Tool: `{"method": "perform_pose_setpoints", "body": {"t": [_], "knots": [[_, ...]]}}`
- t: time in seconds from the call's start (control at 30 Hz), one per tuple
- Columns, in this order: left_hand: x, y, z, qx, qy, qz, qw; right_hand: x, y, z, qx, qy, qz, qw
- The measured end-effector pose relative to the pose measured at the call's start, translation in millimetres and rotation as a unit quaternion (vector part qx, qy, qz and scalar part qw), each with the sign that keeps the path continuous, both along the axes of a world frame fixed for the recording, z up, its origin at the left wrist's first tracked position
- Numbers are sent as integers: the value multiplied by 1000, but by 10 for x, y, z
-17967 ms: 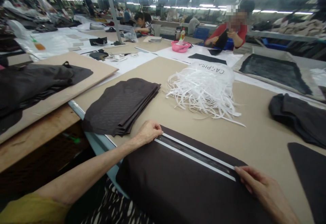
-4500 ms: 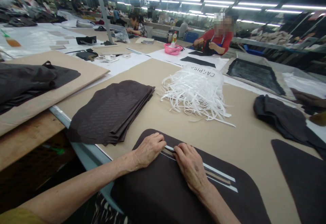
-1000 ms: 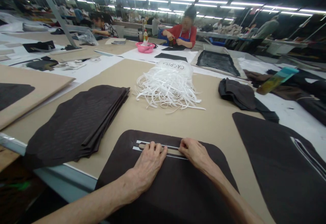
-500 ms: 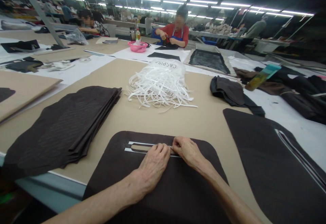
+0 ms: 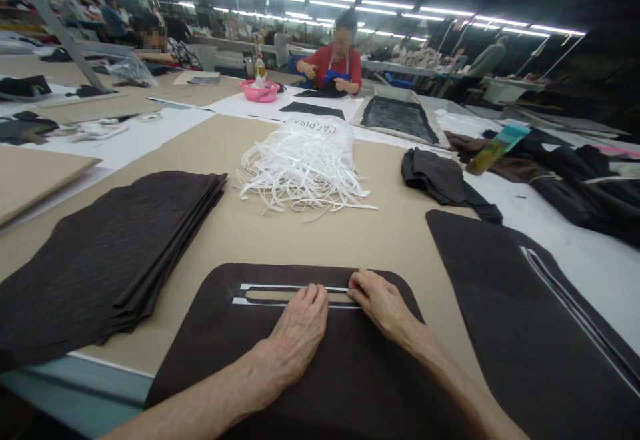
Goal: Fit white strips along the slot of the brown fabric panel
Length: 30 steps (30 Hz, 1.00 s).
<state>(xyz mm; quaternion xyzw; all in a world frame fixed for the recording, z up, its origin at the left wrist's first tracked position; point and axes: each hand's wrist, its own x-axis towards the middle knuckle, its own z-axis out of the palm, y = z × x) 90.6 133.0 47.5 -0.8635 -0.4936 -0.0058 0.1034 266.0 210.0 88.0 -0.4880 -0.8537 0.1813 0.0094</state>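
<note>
A dark brown leather-like panel point(image 5: 280, 387) with rounded corners lies flat in front of me. Near its far edge runs a long narrow slot, bordered by white strips point(image 5: 265, 302), and tan table surface shows through it. My left hand point(image 5: 301, 333) rests on the panel, its bent fingers close together and pressing at the slot's edge; its thumb is hidden. At the slot's right end, my right hand point(image 5: 380, 300) is closed, thumb and fingers pinching the panel's edge by the white strip. The exact bit between those fingertips is hidden.
Beyond the panel sits a white bag point(image 5: 320, 135) with a heap of white strips point(image 5: 305, 177). Stacked dark pieces point(image 5: 115, 240) lie left; another slotted panel point(image 5: 500, 307) lies right. Across the table, a person in red point(image 5: 340, 60) works near a pink basin point(image 5: 260, 91).
My right hand has shifted slightly right along the slot, away from my left hand, so more of the white strips shows between them. The whole view has turned a little to the right.
</note>
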Motion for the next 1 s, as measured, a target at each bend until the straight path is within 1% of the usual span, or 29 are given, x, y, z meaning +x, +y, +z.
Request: {"method": "perform_pose_setpoints", "body": {"t": [0.07, 0.23, 0.33, 0.43, 0.57, 0.63, 0.73, 0.83, 0.9, 1.0], "knots": [[24, 8, 12, -1, 6, -7, 1000, -55, 28, 58, -14, -39, -2, 999], [59, 4, -1, 25, 0, 0, 1000, -148, 72, 185, -36, -82, -23, 996], [93, -5, -21, 31, 6, 8, 999, -185, 83, 225, -43, -100, -33, 993], [128, -1, -8, 35, 7, 20, 999, -209, 104, 232, -50, -105, -39, 992], [176, 35, 57, 3, 23, 34, 999, -178, 142, 175, -47, -82, -46, 994], [207, 45, 72, -15, 34, 44, 998, -110, 158, 119, -45, -51, -35, 997], [256, 26, 55, 1, 35, 73, 997, 59, 173, 23, -37, 11, 2, 999], [285, -3, 38, 33, 29, 93, 995, 247, 169, -51, -19, 55, 20, 998], [292, -1, 48, 26, 34, 93, 995, 337, 155, -79, -13, 68, 23, 997], [296, 34, 95, -13, 43, 96, 994, 388, 127, -88, -6, 75, 18, 997]]}}
